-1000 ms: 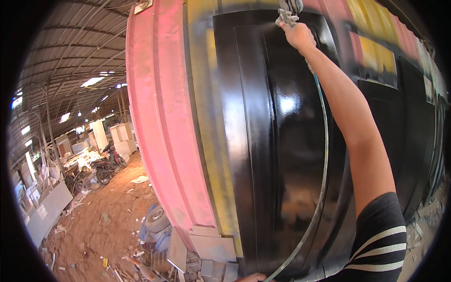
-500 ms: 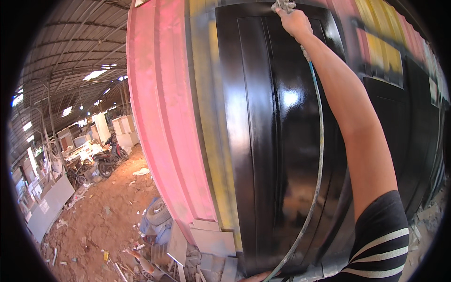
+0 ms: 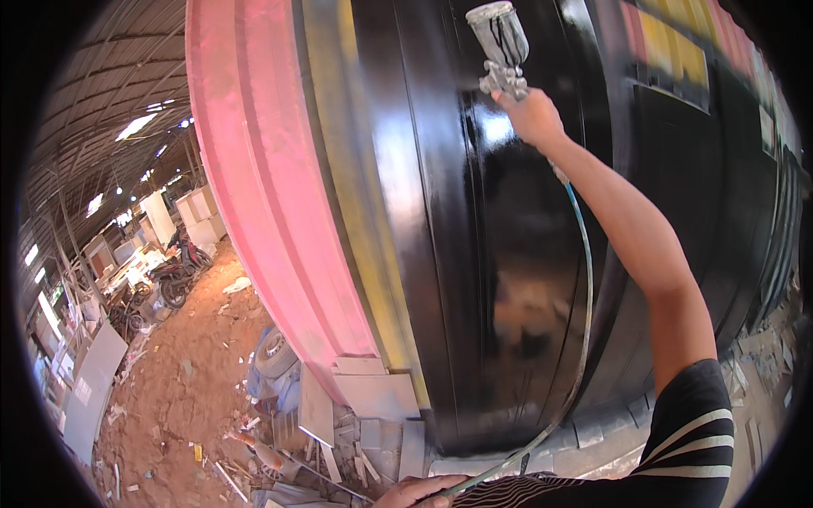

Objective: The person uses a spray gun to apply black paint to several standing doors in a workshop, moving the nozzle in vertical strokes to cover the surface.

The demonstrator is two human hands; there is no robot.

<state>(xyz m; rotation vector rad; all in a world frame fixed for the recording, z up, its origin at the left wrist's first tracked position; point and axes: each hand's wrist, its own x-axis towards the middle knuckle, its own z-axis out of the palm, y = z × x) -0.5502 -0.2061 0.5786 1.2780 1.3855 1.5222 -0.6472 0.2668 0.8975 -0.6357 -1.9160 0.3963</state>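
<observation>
Grips spray gun [image 3: 503, 78] in curled right hand [image 3: 535, 118], nearer the black panel [image 3: 533, 229], with cup [image 3: 500, 34] up-left; holds hose [image 3: 585, 347] in closed left hand [image 3: 415, 490], well below.

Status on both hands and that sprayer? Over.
Right hand gripping spray gun, before glossy black panel. Left hand holding hose. Hose curves across in front of panel.

- Can't see handle of spray gun [image 3: 500, 38], hidden in right hand [image 3: 535, 118].
- Can't see top of black door [image 3: 529, 229], past upper edge.
- Can't see all of left hand [image 3: 413, 491], cut off below black door.
</observation>
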